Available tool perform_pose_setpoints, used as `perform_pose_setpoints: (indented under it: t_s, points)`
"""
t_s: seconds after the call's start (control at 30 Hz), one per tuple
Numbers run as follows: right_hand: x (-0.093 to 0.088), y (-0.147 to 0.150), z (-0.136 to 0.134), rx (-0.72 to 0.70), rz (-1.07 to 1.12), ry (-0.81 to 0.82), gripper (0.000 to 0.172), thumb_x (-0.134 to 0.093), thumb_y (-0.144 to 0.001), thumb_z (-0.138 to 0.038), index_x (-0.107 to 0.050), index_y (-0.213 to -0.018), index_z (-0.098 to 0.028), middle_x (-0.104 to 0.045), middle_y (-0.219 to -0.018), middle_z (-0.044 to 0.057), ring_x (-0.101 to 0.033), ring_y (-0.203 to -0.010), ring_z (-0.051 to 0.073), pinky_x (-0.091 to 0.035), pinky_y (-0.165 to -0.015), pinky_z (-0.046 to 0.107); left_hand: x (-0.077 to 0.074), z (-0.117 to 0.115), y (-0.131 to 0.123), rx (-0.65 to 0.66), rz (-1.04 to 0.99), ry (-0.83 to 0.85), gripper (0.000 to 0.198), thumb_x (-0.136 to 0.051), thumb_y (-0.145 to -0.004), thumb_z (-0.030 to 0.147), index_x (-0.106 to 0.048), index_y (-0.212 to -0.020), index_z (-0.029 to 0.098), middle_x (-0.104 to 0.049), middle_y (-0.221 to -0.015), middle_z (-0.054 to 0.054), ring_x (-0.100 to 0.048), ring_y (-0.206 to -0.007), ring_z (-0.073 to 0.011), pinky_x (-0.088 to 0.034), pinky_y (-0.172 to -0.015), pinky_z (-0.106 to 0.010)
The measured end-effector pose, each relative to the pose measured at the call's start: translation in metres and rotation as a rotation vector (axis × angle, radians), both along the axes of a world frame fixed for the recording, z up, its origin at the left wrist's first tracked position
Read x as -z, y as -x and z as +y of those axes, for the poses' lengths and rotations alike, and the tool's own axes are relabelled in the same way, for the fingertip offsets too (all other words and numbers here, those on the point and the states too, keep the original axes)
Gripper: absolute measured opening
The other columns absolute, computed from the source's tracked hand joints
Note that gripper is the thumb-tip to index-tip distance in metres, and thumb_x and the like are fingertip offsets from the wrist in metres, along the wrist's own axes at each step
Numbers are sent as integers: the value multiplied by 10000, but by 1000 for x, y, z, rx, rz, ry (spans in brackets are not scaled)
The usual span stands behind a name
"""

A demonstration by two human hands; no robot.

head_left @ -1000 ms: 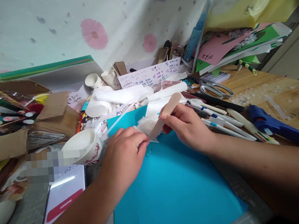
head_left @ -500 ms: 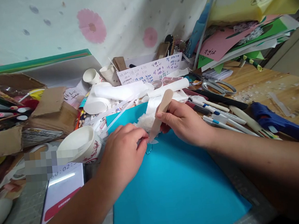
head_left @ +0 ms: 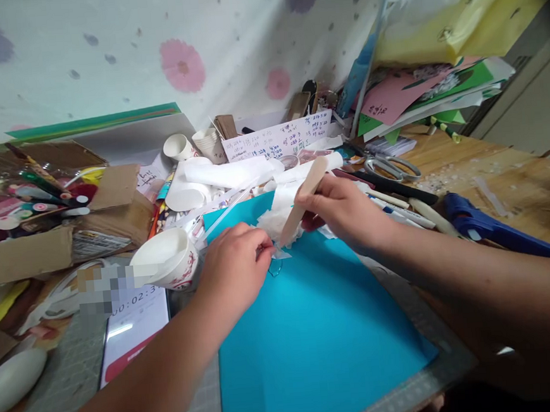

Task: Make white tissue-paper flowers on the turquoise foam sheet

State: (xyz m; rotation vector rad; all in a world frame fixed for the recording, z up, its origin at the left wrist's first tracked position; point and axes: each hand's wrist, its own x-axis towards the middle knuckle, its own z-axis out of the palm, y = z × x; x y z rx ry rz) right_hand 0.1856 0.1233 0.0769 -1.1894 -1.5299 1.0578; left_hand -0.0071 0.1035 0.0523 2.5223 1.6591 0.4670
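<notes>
In my right hand (head_left: 339, 207) is a flat wooden craft stick (head_left: 311, 179), held slanting with its lower end down near my left fingertips. The thumb and fingers of my left hand (head_left: 236, 260) are pinched on a small translucent white scrap (head_left: 283, 254), which looks like tissue or film. Both hands are over a bright blue sheet (head_left: 314, 336). Just below the scrap a small glossy wet-looking outline (head_left: 275, 269) shows on the sheet. Crumpled white tissue (head_left: 276, 220) lies behind the stick, at the sheet's far edge.
A paper cup (head_left: 168, 262) stands left of my left hand, by a phone (head_left: 137, 331) running a timer. Beyond are a cardboard box (head_left: 118, 212) of pencils and white paper rolls (head_left: 234, 172). Scissors (head_left: 390, 166) and a blue glue gun (head_left: 505, 229) lie right. A cutting mat (head_left: 199, 390) is underneath.
The camera view has shifted, so the scene sits slightly differently. The stick's lower end has moved a little up and away from the white scrap. Both hands keep their holds.
</notes>
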Motion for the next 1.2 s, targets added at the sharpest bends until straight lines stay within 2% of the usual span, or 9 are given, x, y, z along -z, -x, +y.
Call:
perform_pose_setpoints:
  t_s: [0.13, 0.3, 0.47, 0.53, 0.63, 0.73, 0.9, 1.07, 1.2]
  points:
    - [-23, -32, -12, 161, 165, -153, 40, -554, -783, -159, -586, -761, -162, -629, -670, 31, -614, -566, 161, -516, -486, 269, 0, 1, -1, -10, -32, -32, 124, -536, -862, 235, -653, -823, 228, -626, -873, -10, -601, -814, -207, -426, -644, -296]
    - [-43, -75, -35, 175, 11, -323, 110, -501, -764, -150, -602, -738, -183, -642, -727, 36, -640, -680, 184, -545, -597, 308, -6, -2, 2, 0, -117, -112, 198, -465, -873, 237, -651, -932, 205, -642, -935, -41, -613, -842, -227, -441, -673, -315]
    - [-24, -86, -36, 20, -478, -350, 172, -411, -785, -124, -575, -812, -168, -629, -768, 50, -599, -630, 164, -487, -597, 291, -25, -19, 4, 14, -185, -184, 232, -416, -886, 273, -642, -913, 228, -640, -934, -23, -608, -837, -219, -439, -683, -309]
    - [-11, -83, -27, -18, -619, -367, 161, -454, -774, -116, -608, -796, -158, -633, -868, 82, -608, -747, 193, -470, -699, 314, -31, -29, 5, 12, -206, -203, 228, -417, -895, 300, -635, -911, 237, -641, -923, -11, -611, -816, -205, -440, -676, -298]
    - [3, -79, -13, -65, -795, -374, 191, -538, -708, -77, -667, -829, -149, -639, -948, 107, -599, -883, 231, -431, -777, 305, -31, -39, 8, 17, -241, -201, 222, -421, -907, 328, -625, -888, 244, -637, -893, 0, -608, -782, -190, -435, -671, -293]
    - [6, -75, -7, -98, -923, -356, 192, -627, -695, -119, -689, -875, -146, -652, -912, 93, -601, -851, 225, -412, -724, 265, -23, -39, 9, 42, -256, -174, 228, -419, -906, 329, -626, -860, 243, -634, -879, -3, -606, -800, -195, -430, -689, -305]
    - [9, -59, -5, -65, -1021, -348, 209, -703, -732, -339, -669, -801, -145, -650, -904, 103, -585, -808, 226, -365, -651, 260, -15, -34, 11, 58, -254, -138, 217, -431, -896, 324, -630, -854, 249, -641, -885, 1, -612, -828, -196, -434, -690, -301]
    - [9, -54, 2, 9, -994, -295, 145, -616, -766, -200, -633, -637, -134, -659, -788, 111, -584, -708, 206, -336, -592, 266, -14, -33, 14, 41, -267, -125, 223, -430, -896, 331, -630, -840, 252, -642, -868, 7, -613, -775, -181, -437, -651, -284]
    - [0, -66, 4, 54, -864, -210, 161, -596, -783, -251, -688, -703, -147, -679, -697, 57, -608, -658, 184, -388, -589, 250, -12, -31, 16, 30, -290, -128, 211, -445, -895, 342, -632, -861, 251, -640, -871, 5, -612, -769, -179, -439, -650, -282]
